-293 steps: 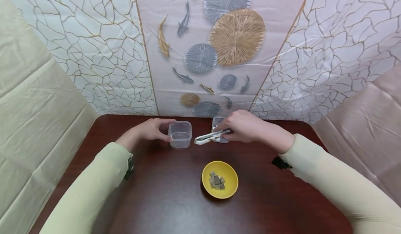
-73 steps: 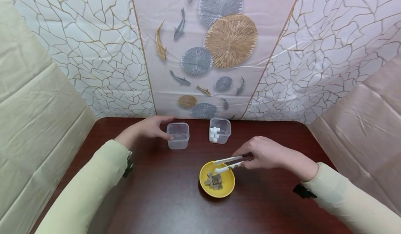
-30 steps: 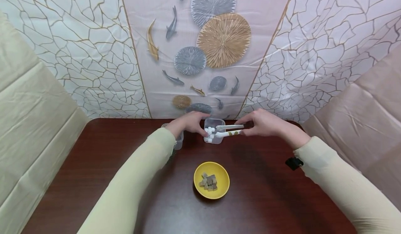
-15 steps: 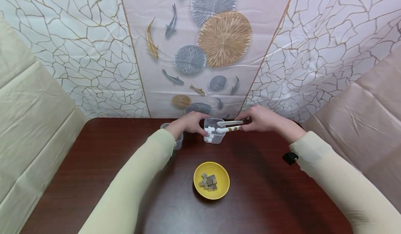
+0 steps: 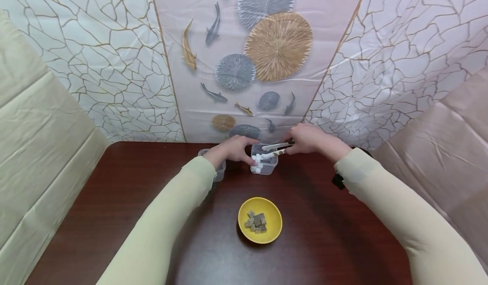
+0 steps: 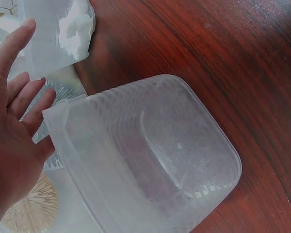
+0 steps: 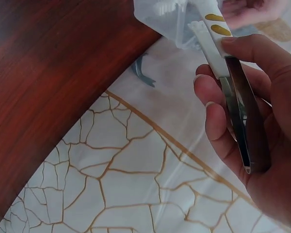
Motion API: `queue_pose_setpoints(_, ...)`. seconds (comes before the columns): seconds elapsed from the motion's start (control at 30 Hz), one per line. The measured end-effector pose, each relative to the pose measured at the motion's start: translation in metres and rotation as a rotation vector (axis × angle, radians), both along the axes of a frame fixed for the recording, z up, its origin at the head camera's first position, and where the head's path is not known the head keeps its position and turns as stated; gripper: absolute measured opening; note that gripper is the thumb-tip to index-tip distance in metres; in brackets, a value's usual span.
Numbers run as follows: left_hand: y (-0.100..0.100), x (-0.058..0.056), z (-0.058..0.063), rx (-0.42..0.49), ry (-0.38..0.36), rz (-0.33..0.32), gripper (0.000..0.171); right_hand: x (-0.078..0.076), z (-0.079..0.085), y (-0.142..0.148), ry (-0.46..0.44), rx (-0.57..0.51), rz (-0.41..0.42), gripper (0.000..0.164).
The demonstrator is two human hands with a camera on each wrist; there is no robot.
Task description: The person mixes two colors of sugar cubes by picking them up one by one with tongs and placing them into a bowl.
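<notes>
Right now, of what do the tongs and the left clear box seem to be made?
Tongs: probably polished metal handle, dark with reflective edges; smooth white arms may be plastic. Left clear box: likely plastic, glossy, slightly cloudy, with fine ripples.

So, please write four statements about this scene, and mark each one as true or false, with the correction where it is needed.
1. The right hand holds tongs. True.
2. Brownish pieces lie in the yellow bowl. True.
3. The left hand rests on the yellow bowl. False: it is at the clear container with white pieces.
4. The tongs' tips are at the yellow bowl. False: they are at that clear container.
</notes>
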State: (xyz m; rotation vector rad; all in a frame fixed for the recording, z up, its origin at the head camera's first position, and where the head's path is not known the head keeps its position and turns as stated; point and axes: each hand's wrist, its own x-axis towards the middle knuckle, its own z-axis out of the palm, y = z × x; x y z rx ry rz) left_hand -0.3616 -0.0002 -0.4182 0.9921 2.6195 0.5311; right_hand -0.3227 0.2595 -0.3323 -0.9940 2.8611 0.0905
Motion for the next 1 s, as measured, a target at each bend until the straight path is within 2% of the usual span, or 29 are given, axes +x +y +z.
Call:
queue_pose_setpoints(0.2,0.001,0.002,0.001,0.009,-0.005,0.003,0.084,-0.008,-0.009,-0.010,-0.020,0.072,-0.006,0.028)
queue_pose_setpoints(0.4,0.002,0.002,0.004,-0.001,-0.009,-0.002,0.084,-0.013,-0.018,-0.017,0.016,0.080,0.050,0.009)
queue_pose_setpoints(0.5,0.003,0.002,0.004,-0.013,-0.012,0.003,0.083,-0.016,-0.021,-0.021,0.021,0.100,0.060,0.007)
queue_pose_setpoints(0.77,0.001,0.001,0.002,-0.020,-0.014,0.007,0.083,-0.020,-0.021,-0.033,-0.012,0.159,-0.013,0.029)
queue_pose_setpoints(1.0,0.000,0.001,0.003,-0.020,-0.009,0.000,0.083,-0.020,-0.020,-0.035,-0.015,0.156,0.028,0.013)
